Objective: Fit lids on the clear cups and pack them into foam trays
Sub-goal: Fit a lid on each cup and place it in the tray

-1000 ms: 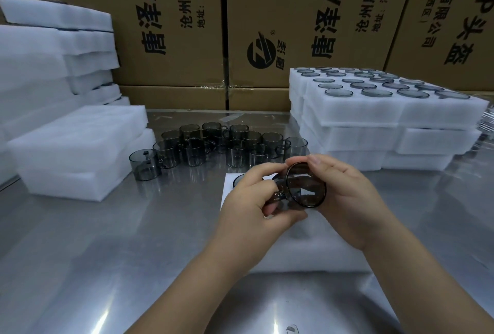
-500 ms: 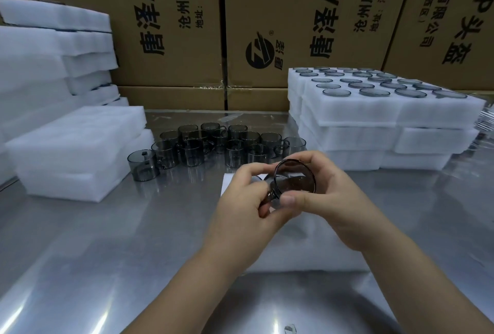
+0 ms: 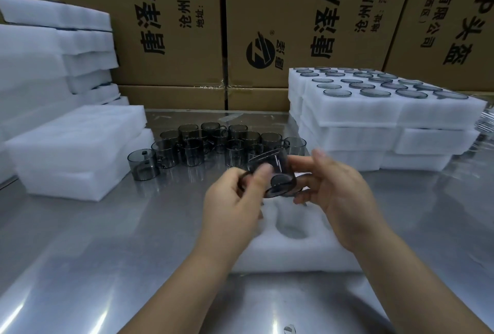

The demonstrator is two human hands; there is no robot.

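- A smoky clear cup [image 3: 278,175] is being held tilted in the air between both hands, above the far edge of a white foam tray [image 3: 294,256]; it is blurred, so whether it has a lid cannot be told.
- The cup's left side is being pinched by the left hand [image 3: 235,200], with the thumb on top and the other fingers curled beneath.
- The right hand [image 3: 339,194] is being kept spread, with straight fingers [image 3: 318,155] above and below the cup's right side; whether they are touching it cannot be told.
- The foam tray is being supported by the steel table [image 3: 107,253], near the person, with one round pocket showing under the hands.
- Loose cups [image 3: 227,143] are being kept in a cluster farther back on the table.
- Round pieces are being stored in rows in the stacked trays [image 3: 387,117] at the far right.
- Plain foam blocks [image 3: 74,151] are being kept piled at the left, in front of the cardboard boxes [image 3: 165,26].
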